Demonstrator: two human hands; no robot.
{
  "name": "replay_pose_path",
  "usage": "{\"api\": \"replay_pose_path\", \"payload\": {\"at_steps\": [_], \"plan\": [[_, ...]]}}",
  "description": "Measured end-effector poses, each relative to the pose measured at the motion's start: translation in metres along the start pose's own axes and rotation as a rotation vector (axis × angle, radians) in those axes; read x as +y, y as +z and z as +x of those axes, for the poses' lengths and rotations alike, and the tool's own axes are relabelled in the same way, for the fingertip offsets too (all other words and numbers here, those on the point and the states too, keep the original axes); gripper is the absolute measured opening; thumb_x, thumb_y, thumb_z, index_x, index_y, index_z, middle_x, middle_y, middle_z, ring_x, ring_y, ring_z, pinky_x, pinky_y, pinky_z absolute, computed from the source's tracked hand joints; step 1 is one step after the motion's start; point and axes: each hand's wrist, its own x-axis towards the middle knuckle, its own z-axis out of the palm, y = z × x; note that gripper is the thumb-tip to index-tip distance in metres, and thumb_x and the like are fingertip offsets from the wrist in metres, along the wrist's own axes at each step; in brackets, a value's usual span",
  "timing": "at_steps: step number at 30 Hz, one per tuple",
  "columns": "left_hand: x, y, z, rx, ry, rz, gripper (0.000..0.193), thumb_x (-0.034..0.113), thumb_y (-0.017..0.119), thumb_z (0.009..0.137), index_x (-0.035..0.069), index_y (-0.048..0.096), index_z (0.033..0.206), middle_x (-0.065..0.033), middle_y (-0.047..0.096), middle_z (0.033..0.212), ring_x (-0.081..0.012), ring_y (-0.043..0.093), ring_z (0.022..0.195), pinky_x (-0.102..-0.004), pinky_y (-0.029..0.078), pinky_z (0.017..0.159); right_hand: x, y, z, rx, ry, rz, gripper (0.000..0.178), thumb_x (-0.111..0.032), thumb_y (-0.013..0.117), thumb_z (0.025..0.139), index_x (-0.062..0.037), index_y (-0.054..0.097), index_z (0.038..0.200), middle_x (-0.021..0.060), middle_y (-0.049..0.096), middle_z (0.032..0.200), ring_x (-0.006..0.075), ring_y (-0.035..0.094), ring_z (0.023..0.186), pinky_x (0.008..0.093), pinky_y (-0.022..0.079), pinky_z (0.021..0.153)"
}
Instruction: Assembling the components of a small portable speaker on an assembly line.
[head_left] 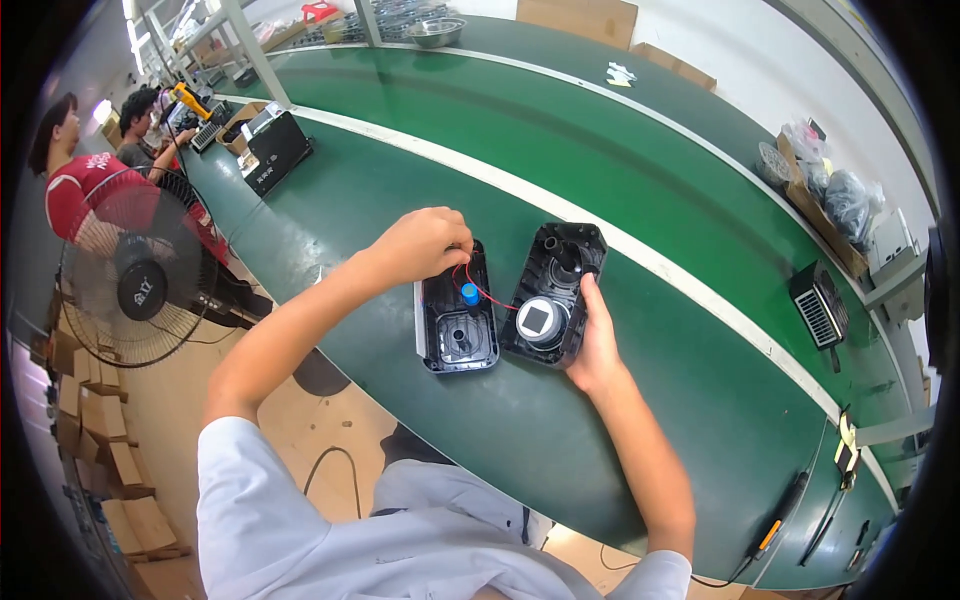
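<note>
Centre frame: left hand point(425, 243) pinching red wire point(478, 288) over left housing shell point(457, 322); right hand point(598, 335) gripping right shell point(555, 292) edge.

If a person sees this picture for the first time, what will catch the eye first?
At the centre, two open black plastic housing halves lie on the long green workbench, joined by a thin red wire. The left hand pinches that wire; the right hand steadies the right half. A black standing fan is far left.

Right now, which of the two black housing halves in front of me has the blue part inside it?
The left housing half, under the left hand. It holds the blue part; the right housing half holds a round silver piece instead.
</note>
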Motion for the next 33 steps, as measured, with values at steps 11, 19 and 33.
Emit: {"api": "replay_pose_path", "payload": {"at_steps": [11, 19, 33], "plan": [[-0.008, 0.011, 0.009, 0.013, -0.017, 0.0, 0.013, 0.014, 0.083, 0.074, 0.005, 0.076, 0.082, -0.0117, 0.072, 0.079, -0.0306, 0.067, 0.075, -0.0411, 0.054, 0.069, 0.006, -0.006, 0.005, 0.006, -0.004, 0.048, 0.066, -0.066, 0.05, 0.097, -0.014, 0.057, 0.138, 0.0091, 0.064, 0.134, 0.026, 0.062, 0.123, 0.0504, 0.048, 0.106], [0.001, 0.012, 0.029, -0.152, -0.208, -0.092, 0.018, 0.014, 0.082, 0.073, 0.001, 0.07, 0.073, -0.0138, 0.071, 0.072, -0.0311, 0.069, 0.071, -0.0398, 0.055, 0.068, 0.006, -0.013, 0.014, -0.029, -0.009, 0.028, 0.072, -0.071, 0.048, 0.096, -0.0146, 0.054, 0.141, 0.008, 0.064, 0.132, 0.0242, 0.062, 0.121, 0.0501, 0.049, 0.101], [-0.001, 0.007, 0.011, -0.075, -0.294, -0.172, 0.014, 0.014, 0.079, 0.079, 0.001, 0.072, 0.08, -0.0117, 0.071, 0.079, -0.0234, 0.065, 0.068, -0.0344, 0.052, 0.065, -0.008, 0.005, -0.008, -0.039, -0.001, -0.05, 0.068, -0.064, 0.051, 0.097, -0.0118, 0.054, 0.14, 0.0099, 0.062, 0.134, 0.026, 0.061, 0.122, 0.0485, 0.05, 0.103]]}}
